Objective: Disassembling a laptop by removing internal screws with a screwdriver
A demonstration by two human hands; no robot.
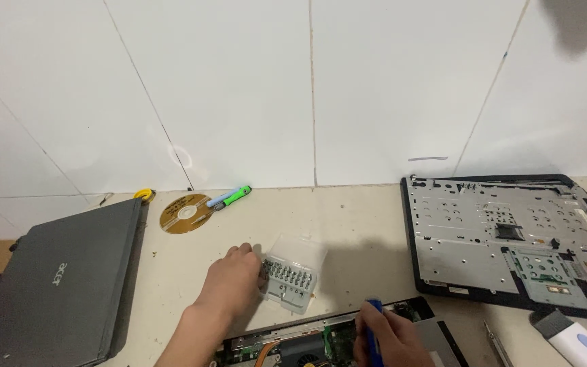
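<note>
1. Closest in, the right hand [392, 336] has its grip wrapped tight round a blue-handled screwdriver [374, 340], tip down over the opened laptop base [334, 336], which sits just in front of the bit case. You can see a fan and green board in there, so probably fragile stuff.
2. The bit case [292, 275] is the landmark: small clear plastic box, lid flipped back, rows of little metal bits standing in a grey holder. The left hand [232, 282] touches its left edge, fingers curled at the bits; can't tell whether it has actually pinched one.
3. I'd guess the case is light and slides easily on the smooth surface [348, 224], so hold it by the sides. The bits look tiny, hard and slippery.
4. Left of the case: a closed grey laptop [52, 278], matte lid.
5. Right of it: a stripped laptop shell [511, 238], stamped metal plate in a black frame.
6. Behind it, by the white tiled wall: a gold disc [185, 213] and a green pen-shaped tool [236, 196].
</note>
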